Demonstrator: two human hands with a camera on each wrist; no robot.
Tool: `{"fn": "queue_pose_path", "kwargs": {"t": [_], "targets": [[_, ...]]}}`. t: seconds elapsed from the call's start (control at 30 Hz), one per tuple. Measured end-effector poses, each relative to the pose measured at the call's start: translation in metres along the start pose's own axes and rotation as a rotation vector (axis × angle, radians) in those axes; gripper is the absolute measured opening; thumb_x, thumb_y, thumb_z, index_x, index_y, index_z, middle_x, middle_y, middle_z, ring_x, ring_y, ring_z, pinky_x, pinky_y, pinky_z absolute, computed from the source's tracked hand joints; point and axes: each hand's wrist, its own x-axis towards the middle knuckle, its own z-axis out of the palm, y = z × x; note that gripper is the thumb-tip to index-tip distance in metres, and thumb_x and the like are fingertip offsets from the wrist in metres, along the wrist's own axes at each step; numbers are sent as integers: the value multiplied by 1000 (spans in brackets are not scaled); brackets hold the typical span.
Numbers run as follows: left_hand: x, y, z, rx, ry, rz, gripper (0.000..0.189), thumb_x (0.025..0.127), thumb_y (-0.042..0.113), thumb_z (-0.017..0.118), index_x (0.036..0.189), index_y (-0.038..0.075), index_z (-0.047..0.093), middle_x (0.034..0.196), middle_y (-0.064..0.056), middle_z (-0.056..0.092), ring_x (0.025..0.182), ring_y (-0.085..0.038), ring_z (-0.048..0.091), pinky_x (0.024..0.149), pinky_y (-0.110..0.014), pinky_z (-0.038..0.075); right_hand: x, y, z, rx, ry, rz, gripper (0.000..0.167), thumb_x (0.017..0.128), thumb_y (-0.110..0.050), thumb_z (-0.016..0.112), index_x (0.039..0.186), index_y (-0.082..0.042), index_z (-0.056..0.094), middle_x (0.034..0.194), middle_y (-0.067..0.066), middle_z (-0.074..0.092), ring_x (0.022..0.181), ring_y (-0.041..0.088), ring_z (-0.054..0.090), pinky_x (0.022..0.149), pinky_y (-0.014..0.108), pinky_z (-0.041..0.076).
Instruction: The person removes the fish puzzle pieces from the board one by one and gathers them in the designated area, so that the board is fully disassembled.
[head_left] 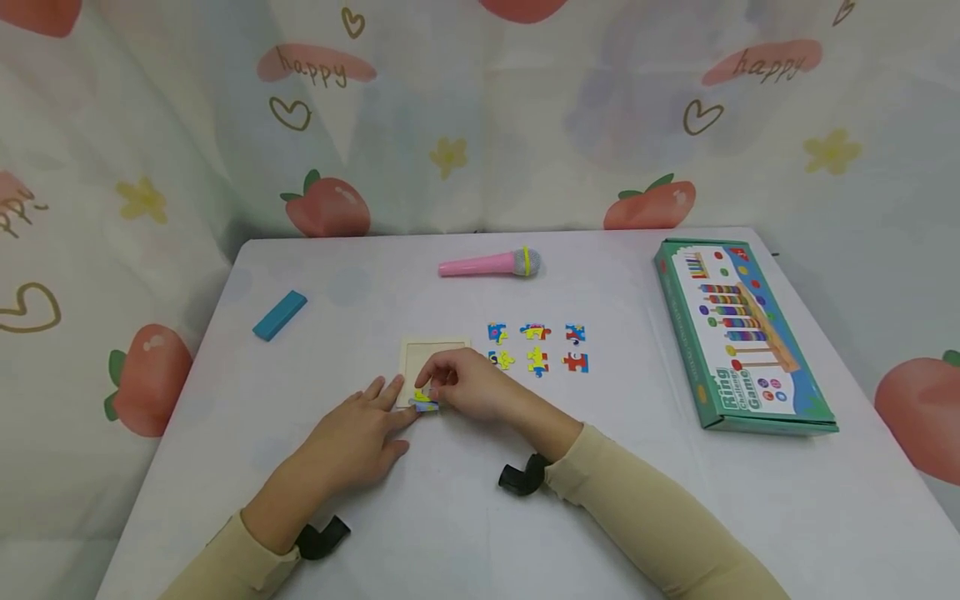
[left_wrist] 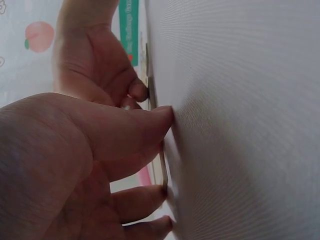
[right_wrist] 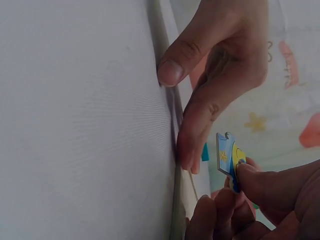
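My right hand (head_left: pixel 468 383) pinches a jigsaw puzzle piece (right_wrist: pixel 226 152) between thumb and fingers, over the near right part of a small light wooden puzzle tray (head_left: pixel 409 354). The piece is blue and yellow with a small flower, and it is tilted up from the tray in the right wrist view. My left hand (head_left: pixel 352 437) lies with its fingers spread at the tray's near left corner. In the left wrist view its thumb (left_wrist: pixel 150 120) touches the white tabletop and other fingertips rest along the tray's edge. Part of the tray is hidden behind the right hand.
Several loose puzzle pieces (head_left: pixel 537 361) lie in two rows right of the tray. Behind them is a pink toy microphone (head_left: pixel 483 265). A blue block (head_left: pixel 280 315) lies at the left, and a green ring game box (head_left: pixel 746 333) at the right.
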Motion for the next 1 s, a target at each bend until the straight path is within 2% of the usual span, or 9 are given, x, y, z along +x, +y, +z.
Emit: {"fn": "queue_pose_path", "kwargs": {"t": [0.2, 0.33, 0.6, 0.83, 1.0], "targets": [[-1, 0, 1, 3, -8, -20, 52, 101, 33, 75, 151, 25, 65, 171, -19, 42, 158, -47, 40, 122, -64, 43, -16, -7, -11, 17, -12, -13, 18, 101, -5, 70, 108, -19, 79, 95, 2, 67, 78, 19, 61, 71, 28, 54], [-1, 2, 0, 4, -18, -31, 56, 101, 34, 76, 155, 30, 61, 172, -18, 40, 160, -47, 38, 124, -63, 42, -29, -5, -24, 17, 17, 23, 16, 101, -6, 71, 107, -18, 79, 97, 2, 71, 78, 22, 65, 71, 31, 57], [-1, 4, 0, -6, -22, -55, 57, 100, 33, 76, 155, 31, 60, 173, -17, 39, 161, -46, 35, 125, -63, 40, -53, 12, -53, -35, 100, 113, 16, 100, -4, 71, 103, -17, 80, 88, 6, 66, 73, 29, 68, 70, 34, 55], [-2, 4, 0, -14, -8, -47, 57, 100, 32, 76, 155, 29, 60, 173, -17, 39, 161, -46, 36, 125, -63, 40, -72, 27, -76, -116, 174, 167, 17, 98, -4, 71, 101, -17, 82, 86, 5, 66, 74, 28, 70, 71, 32, 53], [-2, 3, 0, -10, -11, -48, 57, 100, 32, 76, 155, 29, 60, 173, -17, 39, 161, -46, 36, 125, -63, 40, -80, 36, -83, -137, 193, 222, 15, 98, -3, 72, 101, -14, 82, 84, 6, 65, 71, 24, 70, 70, 30, 51]]}}
